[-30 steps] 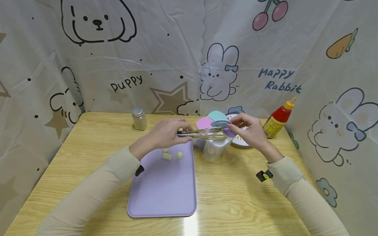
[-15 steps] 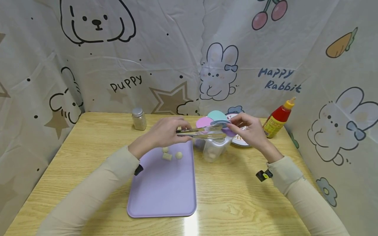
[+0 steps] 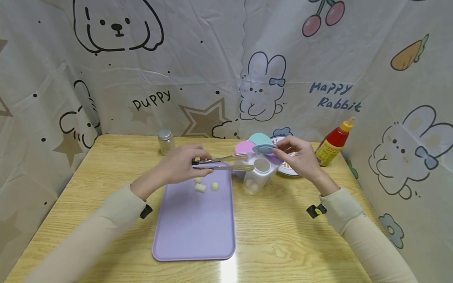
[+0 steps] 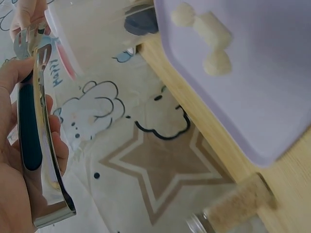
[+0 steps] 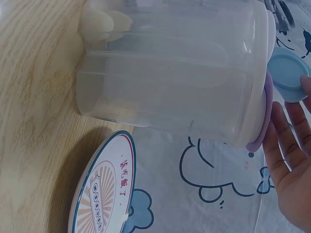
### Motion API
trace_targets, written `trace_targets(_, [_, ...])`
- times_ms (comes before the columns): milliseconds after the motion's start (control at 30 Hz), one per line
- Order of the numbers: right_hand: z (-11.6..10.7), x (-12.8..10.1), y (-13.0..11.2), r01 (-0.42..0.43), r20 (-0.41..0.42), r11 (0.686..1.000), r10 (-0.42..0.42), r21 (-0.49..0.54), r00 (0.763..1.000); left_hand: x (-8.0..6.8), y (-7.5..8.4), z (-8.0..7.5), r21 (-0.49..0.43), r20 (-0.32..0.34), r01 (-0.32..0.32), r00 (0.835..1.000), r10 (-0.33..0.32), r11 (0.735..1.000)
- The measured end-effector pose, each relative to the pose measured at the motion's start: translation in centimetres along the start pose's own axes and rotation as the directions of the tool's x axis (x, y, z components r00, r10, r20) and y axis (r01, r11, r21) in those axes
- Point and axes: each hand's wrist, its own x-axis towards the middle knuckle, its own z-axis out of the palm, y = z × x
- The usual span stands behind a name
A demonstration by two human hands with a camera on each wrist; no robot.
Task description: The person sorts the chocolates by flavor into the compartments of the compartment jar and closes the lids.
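My left hand (image 3: 182, 163) grips metal tongs (image 3: 238, 167) with dark handle inlays. The tongs point right, their tips apart with nothing between them, just left of the container's uncovered opening. My right hand (image 3: 299, 157) pinches the edge of a raised light-blue flip lid (image 3: 264, 149) on a clear multi-section container (image 5: 170, 92). Pale pieces (image 3: 252, 186) lie at the bottom of its front section. Pink (image 3: 245, 147), teal (image 3: 260, 138) and purple (image 5: 265, 116) lids top the other sections. Left of the container, a lilac tray (image 3: 198, 228) bears a few pale chunks (image 3: 200, 188).
A small silver-capped jar (image 3: 166, 142) stands at the back left of the wooden table (image 3: 290, 243). Behind the container is a printed plate (image 5: 104, 194). A red squeeze bottle (image 3: 332, 143) with a yellow cap stands at the back right, near the patterned cloth (image 3: 219, 59).
My left hand has drawn the tongs leftward from over the container's opening, uncovering it to view. My right hand stays at the blue lid. Pale pieces now show more plainly in the front section.
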Motion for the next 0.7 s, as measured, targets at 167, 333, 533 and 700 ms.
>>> trace_targets(167, [0.0,0.0,0.1,-0.007,-0.004,1.000,0.007,0.000,1.000,-1.8,-1.1,-0.4,0.036,-0.016,0.020,1.000,-0.019,0.999])
trace_targets(333, [0.0,0.0,0.1,-0.012,-0.002,1.000,0.012,-0.004,1.000,-3.6,-2.8,-0.5,0.072,-0.009,0.072,0.997,-0.072,0.995])
trace_targets(533, [0.0,-0.1,-0.1,-0.011,0.002,1.000,0.011,-0.011,1.000,-5.7,-5.3,0.2,0.112,0.029,0.147,0.988,-0.151,0.983])
trace_targets(700, [0.0,0.0,0.0,-0.015,0.002,1.000,0.015,-0.015,1.000,-7.3,-7.0,0.9,0.128,0.057,0.192,0.978,-0.200,0.973])
